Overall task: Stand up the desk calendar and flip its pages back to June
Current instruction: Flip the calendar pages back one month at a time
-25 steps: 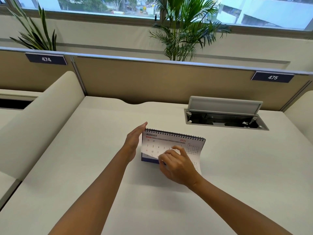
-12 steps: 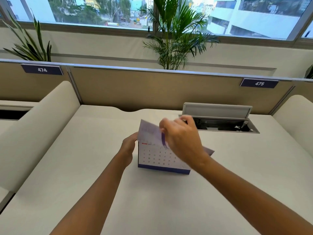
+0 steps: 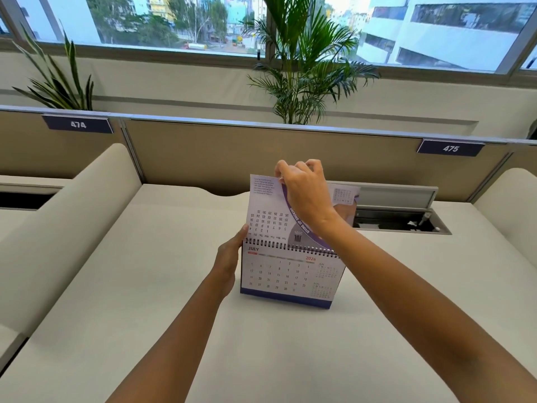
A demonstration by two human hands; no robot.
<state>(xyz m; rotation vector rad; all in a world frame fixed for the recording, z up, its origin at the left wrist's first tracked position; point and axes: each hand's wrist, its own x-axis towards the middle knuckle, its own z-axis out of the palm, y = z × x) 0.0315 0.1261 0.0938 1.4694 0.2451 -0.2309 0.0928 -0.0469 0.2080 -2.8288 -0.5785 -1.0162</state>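
The spiral-bound desk calendar [image 3: 286, 276] stands upright on the white desk [image 3: 261, 344], its front page reading JULY 2026 over a dark blue base strip. One page [image 3: 266, 210] is lifted straight up above the spiral, its back printed upside down with a JUL grid and a purple band. My right hand [image 3: 305, 193] pinches that page's top edge. My left hand [image 3: 229, 260] presses against the calendar's left edge near the spiral, steadying it.
Behind the calendar an open cable box [image 3: 398, 210] with a raised grey lid is set into the desk. A tan partition [image 3: 203, 152] with labels 474 and 475 closes the back. Cream padded dividers [image 3: 72, 216] flank both sides. Potted plants stand behind the partition.
A second ago the calendar showed AUGUST with my right hand on its lower page. My right hand has since lifted that page up over the spiral, and JULY now shows.
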